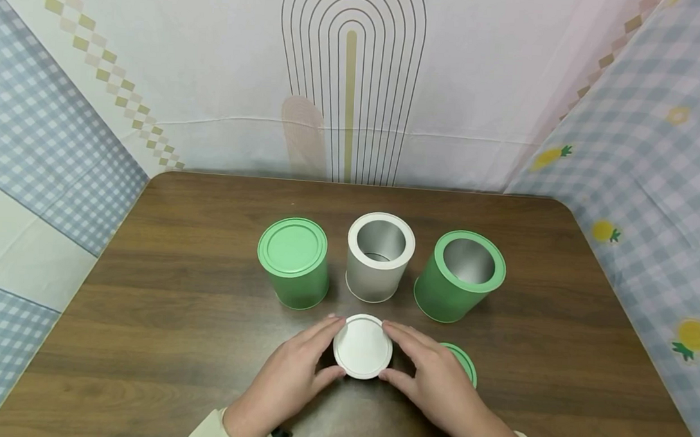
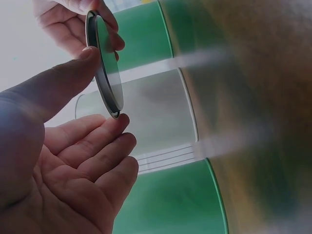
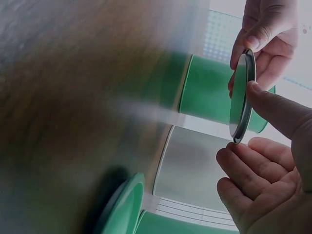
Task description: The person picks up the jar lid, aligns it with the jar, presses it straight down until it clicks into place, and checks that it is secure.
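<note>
Both hands hold a round white lid (image 1: pixel 363 345) level above the table, just in front of the cans. My left hand (image 1: pixel 333 345) pinches its left rim between thumb and fingers, and my right hand (image 1: pixel 389 348) pinches the right rim the same way. The left wrist view shows the lid (image 2: pixel 105 73) edge-on between the left thumb and fingers (image 2: pixel 109 129). In the right wrist view the lid (image 3: pixel 241 97) sits between the right thumb and fingers (image 3: pixel 234 161). Directly behind the lid stands an open white can (image 1: pixel 379 255).
A green can (image 1: pixel 293 261) with its lid on stands left of the white can, and an open green can (image 1: pixel 460 274) stands to its right. A loose green lid (image 1: pixel 465 363) lies on the brown table (image 1: pixel 150 314), partly hidden by my right hand. Cloth walls surround the table.
</note>
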`<state>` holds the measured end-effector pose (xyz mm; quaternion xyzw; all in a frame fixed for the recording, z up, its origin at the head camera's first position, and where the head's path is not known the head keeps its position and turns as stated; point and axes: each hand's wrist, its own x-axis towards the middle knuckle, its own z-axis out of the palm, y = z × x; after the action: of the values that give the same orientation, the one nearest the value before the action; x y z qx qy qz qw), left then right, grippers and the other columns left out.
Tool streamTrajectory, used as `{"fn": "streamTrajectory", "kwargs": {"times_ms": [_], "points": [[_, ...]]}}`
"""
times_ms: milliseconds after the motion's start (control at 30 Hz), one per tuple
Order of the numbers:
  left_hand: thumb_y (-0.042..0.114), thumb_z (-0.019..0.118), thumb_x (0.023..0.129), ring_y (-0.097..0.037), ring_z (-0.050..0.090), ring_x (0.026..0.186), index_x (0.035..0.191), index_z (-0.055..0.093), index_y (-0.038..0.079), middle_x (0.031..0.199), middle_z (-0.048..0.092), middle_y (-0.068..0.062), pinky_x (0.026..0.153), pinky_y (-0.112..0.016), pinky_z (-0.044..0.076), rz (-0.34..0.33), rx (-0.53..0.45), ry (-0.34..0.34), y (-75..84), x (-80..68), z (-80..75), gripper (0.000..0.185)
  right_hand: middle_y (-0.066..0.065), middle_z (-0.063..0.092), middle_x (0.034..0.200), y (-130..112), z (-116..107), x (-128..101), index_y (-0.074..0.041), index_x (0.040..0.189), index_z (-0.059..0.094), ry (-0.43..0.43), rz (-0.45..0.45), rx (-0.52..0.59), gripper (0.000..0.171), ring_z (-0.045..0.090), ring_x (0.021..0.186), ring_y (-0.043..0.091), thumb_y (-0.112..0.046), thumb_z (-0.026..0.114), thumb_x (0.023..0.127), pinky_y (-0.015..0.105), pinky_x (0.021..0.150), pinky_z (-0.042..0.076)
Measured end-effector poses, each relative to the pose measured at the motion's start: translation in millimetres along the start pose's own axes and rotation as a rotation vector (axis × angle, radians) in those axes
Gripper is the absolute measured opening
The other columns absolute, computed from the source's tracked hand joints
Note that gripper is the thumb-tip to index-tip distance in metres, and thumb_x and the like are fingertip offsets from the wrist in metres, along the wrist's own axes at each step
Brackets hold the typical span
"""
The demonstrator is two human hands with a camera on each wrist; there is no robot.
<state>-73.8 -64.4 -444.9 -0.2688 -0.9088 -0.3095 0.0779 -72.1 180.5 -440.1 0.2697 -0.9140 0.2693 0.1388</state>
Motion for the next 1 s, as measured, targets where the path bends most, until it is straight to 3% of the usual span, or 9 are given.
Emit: {"fn": "streamTrajectory", "kwargs": {"times_ms": [367,667,1000], "points": [[0.02,0.09,0.074,-0.025,0.06,0.126,0.135,0.059,0.001,0.134,0.063,-0.012,0.097,-0.041,0.054,0.056,0.008,0.043,0.7,3.3,-5.4,0.071,0.003,0.069,0.126,-2,-5,2,-0.006,0.127,0.067,0.025,-0.007,0.014,0.071,0.068,0.112,0.019,-0.02,0.095,0.063,0.035,0.088,0.057],[0.018,0.09,0.073,-0.026,0.059,0.126,0.135,0.059,-0.001,0.134,0.063,-0.012,0.096,-0.041,0.054,0.076,-0.008,0.064,2.0,8.2,-8.5,0.072,0.001,0.068,0.128,-1,-9,3,-0.007,0.129,0.067,0.07,-0.016,0.045,0.073,0.067,0.114,0.02,-0.018,0.095,0.063,0.019,0.097,0.049],[0.017,0.092,0.07,-0.025,0.059,0.127,0.134,0.06,0.0,0.134,0.063,-0.011,0.095,-0.04,0.055,0.07,-0.024,0.092,4.9,10.1,-10.2,0.073,0.001,0.068,0.128,-2,-11,4,-0.008,0.131,0.066,0.098,-0.021,0.058,0.074,0.067,0.113,0.02,-0.016,0.095,0.063,0.016,0.098,0.047]]}}
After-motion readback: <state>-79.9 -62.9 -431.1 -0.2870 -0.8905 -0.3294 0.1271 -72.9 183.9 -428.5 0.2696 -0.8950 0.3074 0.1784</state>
